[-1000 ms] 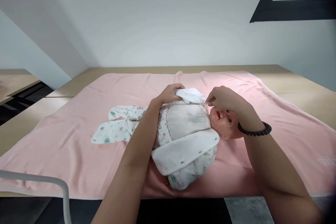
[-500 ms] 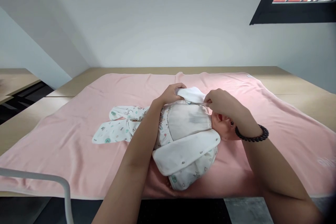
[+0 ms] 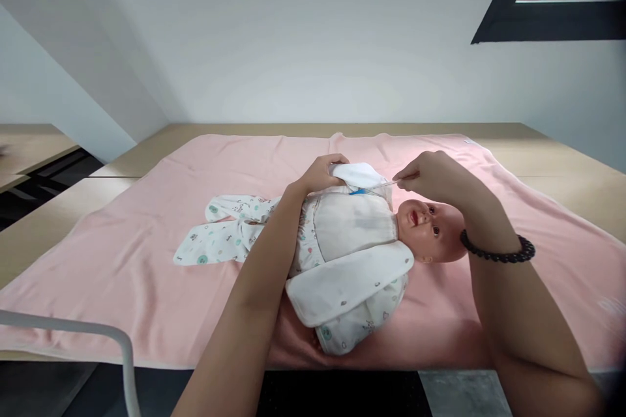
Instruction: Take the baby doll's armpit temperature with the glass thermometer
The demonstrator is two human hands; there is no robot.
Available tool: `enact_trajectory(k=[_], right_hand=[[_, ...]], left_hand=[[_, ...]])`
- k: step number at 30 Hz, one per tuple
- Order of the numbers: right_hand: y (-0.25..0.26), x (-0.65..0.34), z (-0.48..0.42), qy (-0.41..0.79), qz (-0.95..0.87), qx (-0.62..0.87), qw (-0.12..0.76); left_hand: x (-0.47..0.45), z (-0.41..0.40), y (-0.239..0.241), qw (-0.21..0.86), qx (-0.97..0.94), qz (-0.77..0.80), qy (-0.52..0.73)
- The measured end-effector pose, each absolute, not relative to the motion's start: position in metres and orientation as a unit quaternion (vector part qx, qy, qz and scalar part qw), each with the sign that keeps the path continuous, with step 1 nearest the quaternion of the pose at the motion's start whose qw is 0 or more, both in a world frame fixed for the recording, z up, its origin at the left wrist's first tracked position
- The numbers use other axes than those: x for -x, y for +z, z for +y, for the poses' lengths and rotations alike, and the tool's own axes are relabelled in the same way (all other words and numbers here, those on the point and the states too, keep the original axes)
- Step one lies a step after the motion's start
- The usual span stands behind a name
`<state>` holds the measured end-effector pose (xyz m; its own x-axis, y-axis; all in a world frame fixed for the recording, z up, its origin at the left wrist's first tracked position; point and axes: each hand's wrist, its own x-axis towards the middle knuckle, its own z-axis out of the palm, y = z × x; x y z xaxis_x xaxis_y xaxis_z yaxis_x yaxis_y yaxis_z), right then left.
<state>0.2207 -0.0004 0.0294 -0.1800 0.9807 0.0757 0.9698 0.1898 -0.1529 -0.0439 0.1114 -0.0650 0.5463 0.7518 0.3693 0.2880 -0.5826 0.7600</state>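
Observation:
A baby doll (image 3: pixel 433 228) lies on its back, its head to the right, in a white printed jacket (image 3: pixel 349 283) that is spread open over a white undershirt (image 3: pixel 355 225). My left hand (image 3: pixel 323 172) is closed on the jacket's far front flap (image 3: pixel 359 174), holding it up at the doll's far side. Above the doll's head, my right hand (image 3: pixel 423 176) pinches the end of a thin clear rod (image 3: pixel 390 184) that looks like a glass thermometer. The rod slants down toward the raised flap, where a blue strip (image 3: pixel 358 191) shows. How the strip joins the rod is unclear.
A pink blanket (image 3: pixel 122 254) covers most of the wooden table (image 3: pixel 557 150). The doll's printed trousers (image 3: pixel 220 244) stretch left. A grey bent rail (image 3: pixel 120 335) stands at the lower left. Behind the table is a wall with a dark-framed window (image 3: pixel 548 19).
My right hand has moved right and up, drawing the thin rod away from the chest and uncovering the doll's face. The blue strip has come into view. My left hand stays on the flap.

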Motion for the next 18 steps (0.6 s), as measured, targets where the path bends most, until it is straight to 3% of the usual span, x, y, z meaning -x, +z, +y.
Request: enact_trajectory(k=[7,18], right_hand=[[0.021,-0.183,-0.01,0.138,-0.774,0.618,0.029],[0.009,-0.177,-0.008,0.057,-0.804,0.591,0.032]], left_hand=[[0.043,0.11,-0.063,0.324,-0.816,0.316,0.359],[0.043,0.108,-0.062,0.332,-0.806,0.322,0.369]])
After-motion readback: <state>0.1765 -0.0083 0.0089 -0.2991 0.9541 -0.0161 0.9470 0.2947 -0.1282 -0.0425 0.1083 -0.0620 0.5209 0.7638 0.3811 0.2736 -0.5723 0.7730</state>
